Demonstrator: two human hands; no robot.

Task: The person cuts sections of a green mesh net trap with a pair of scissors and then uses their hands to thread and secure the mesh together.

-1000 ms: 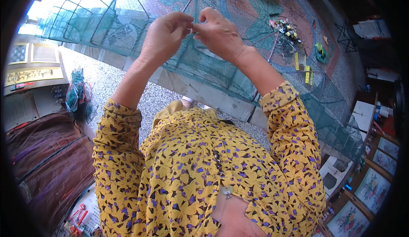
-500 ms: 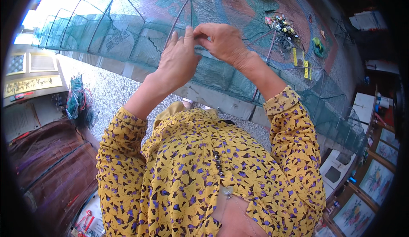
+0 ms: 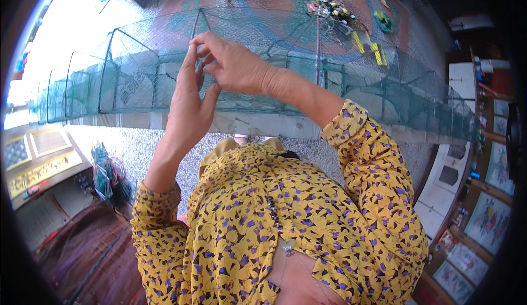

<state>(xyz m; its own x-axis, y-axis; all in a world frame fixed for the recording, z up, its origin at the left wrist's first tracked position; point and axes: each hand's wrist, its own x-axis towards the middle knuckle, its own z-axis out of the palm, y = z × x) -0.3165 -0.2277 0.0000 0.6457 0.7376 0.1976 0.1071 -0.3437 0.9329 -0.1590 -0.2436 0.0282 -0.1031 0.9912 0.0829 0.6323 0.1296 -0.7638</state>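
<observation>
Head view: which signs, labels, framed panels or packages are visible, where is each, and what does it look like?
Framed panels: far left, flat rectangles, gold and cream with dark frames.
Flower pictures: lower right edge, rectangular, pale with pink and green blooms.
Yellow tags: upper right on the patterned floor beyond the green net, narrow strips.
No screens seen.

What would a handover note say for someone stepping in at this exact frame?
Left hand: raised, fingers straight, tips meeting the right hand at the net.
Right hand: fingers curled, pinching at the same spot; what it pinches is too small to tell.
Net: long green mesh cage on wire frames, stretched across the floor ahead of the person.
Green twine bundle: on the floor to the left, untouched.
Done and left: cannot tell; both hands are at one spot on the net's upper edge.
</observation>
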